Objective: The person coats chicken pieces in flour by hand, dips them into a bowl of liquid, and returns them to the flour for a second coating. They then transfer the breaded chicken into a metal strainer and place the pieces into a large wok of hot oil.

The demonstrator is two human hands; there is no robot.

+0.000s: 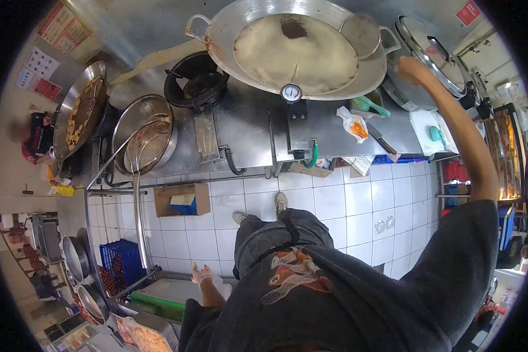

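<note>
My right hand (pixel 412 68) is raised at the upper right, its fingers curled closed beside a large silver cooker with a lid (pixel 441 56). What it grips, if anything, I cannot make out. To its left is a big wok (pixel 217 50) of foamy oil, with a round mesh skimmer (pixel 361 36) at its right side and a dial thermometer (pixel 291 92) at its front rim. Down by the lower left, my left hand (pixel 202 274), in a clear plastic glove, hangs with its fingers apart. It holds nothing and is nearest to a pale board with a green edge (pixel 158 306).
A metal basin (pixel 121 120) with wire strainers stands left of a black burner (pixel 196 81). Another wok (pixel 79 111) holds browned pieces. A knife (pixel 382 139) lies near the counter's front edge. A cardboard box (pixel 182 200) and a blue crate (pixel 123 262) sit below.
</note>
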